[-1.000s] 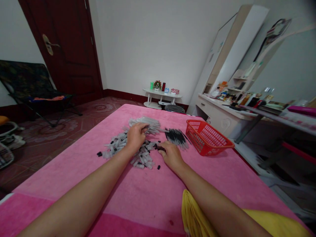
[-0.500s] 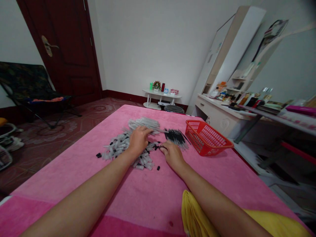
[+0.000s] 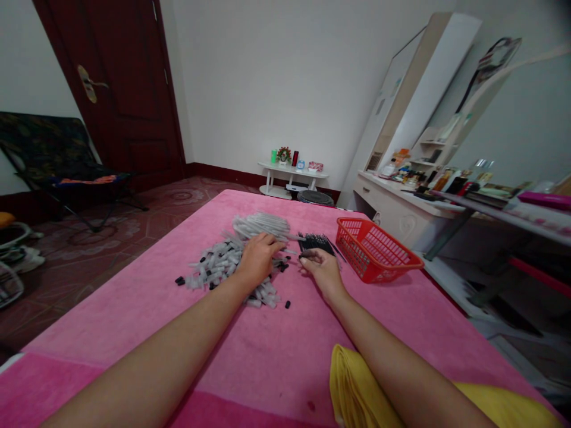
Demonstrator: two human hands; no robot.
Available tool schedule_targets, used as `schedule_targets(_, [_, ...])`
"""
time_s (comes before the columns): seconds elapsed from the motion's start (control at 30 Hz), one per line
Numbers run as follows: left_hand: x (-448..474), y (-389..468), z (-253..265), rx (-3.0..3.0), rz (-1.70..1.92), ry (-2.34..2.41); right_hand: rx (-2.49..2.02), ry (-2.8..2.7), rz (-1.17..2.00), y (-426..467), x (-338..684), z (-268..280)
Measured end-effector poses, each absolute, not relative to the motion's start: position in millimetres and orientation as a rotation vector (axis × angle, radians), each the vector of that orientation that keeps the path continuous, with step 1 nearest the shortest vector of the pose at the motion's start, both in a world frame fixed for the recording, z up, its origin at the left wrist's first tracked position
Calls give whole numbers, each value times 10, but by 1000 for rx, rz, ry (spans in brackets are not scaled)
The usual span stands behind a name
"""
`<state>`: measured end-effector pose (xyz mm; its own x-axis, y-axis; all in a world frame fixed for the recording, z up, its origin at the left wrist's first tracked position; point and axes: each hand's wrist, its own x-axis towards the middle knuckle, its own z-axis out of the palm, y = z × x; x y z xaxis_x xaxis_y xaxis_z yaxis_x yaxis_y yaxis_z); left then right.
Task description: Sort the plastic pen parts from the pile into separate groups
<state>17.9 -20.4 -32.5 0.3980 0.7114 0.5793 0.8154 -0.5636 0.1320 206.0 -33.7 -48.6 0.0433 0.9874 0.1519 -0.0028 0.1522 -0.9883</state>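
Note:
My left hand (image 3: 260, 257) is over the right side of a heap of translucent caps (image 3: 218, 261), fingers curled together; what they hold, if anything, is hidden. My right hand (image 3: 325, 273) pinches a small black plug (image 3: 307, 254) between thumb and fingers, raised just right of the heap. Behind my left hand lies a bundle of translucent tubes (image 3: 261, 224). Thin black sticks like pen refills (image 3: 319, 239) lie in a row beyond my right hand, which partly covers them. One loose black plug (image 3: 288, 304) rests in front of the heap.
All this lies on a pink cloth (image 3: 134, 297) over the table. A red plastic basket (image 3: 372, 252) stands at the right, and yellow fabric (image 3: 357, 386) lies under my right forearm. A dressing table (image 3: 401, 205) stands beyond the right edge.
My right hand has lifted and moved right, away from the heap, with the black plug in its fingers. My left hand has shifted slightly right and nearer to me.

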Motion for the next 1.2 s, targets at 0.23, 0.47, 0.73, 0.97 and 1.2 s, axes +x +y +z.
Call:
schedule_targets(0.23, [189, -206, -330, -2478, -822, -1317, -1131, -1287, 1001, -349, 2060, -467])
schedule_targets(0.47, [200, -211, -331, -2486, -775, -1305, -1144, -1333, 934, -355, 2048, -452])
schedule_targets(0.73, [197, -222, -325, -2500, -782, -1277, -1152, -1440, 801, -340, 2051, -467])
schedule_targets(0.97, [202, -208, -347, -2538, -799, -1194, -1192, -1497, 700, -318, 2081, -504])
schedule_targets(1.2, [208, -201, -340, -2542, -771, -1139, -1255, -1596, 670, -295, 2128, -539])
